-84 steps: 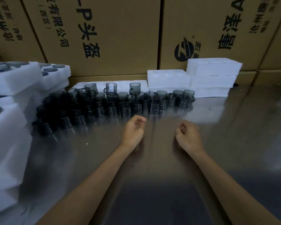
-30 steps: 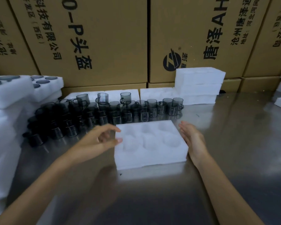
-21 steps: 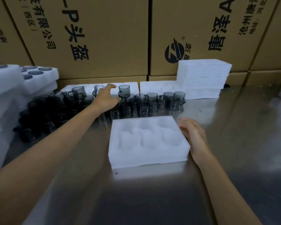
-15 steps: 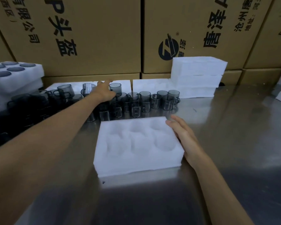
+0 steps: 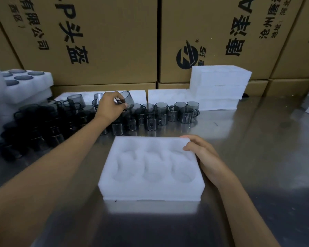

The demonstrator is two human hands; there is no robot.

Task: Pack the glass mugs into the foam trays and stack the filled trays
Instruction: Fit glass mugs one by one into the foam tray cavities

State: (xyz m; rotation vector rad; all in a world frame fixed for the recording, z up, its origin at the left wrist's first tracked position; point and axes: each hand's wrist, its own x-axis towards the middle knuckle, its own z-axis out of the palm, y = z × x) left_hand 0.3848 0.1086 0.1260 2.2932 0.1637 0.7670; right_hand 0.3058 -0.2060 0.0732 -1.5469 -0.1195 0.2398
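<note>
In the lower centre of the frame a white rectangular foam tray [image 5: 151, 168] lies flat on the reflective steel table [image 5: 257, 157], and at least 3 round pockets can be made out in it, all unfilled; the moulding behind them is too pale to count. The tray's right edge is steadied by the right hand [image 5: 203, 157], whose fingers lie relaxed against the foam, thumb on the top rim, with nothing clasped. That light brace is best kept while a mug is set down, so that the light foam is not pushed aside. Further back, at centre left, a tilted smoky grey glass mug [image 5: 127, 99] is pinched at its handle by the left hand [image 5: 111, 106], raised just above the crowd of similar grey glass mugs [image 5: 159, 113] standing close together. Lifting it straight up before swinging it over seems wise, lest its neighbours be knocked. It should then be brought upright and lowered squarely into a pocket. At the upper right, a stack of white foam blocks [image 5: 219, 86] rests before brown printed cardboard cartons [image 5: 96, 41].
</note>
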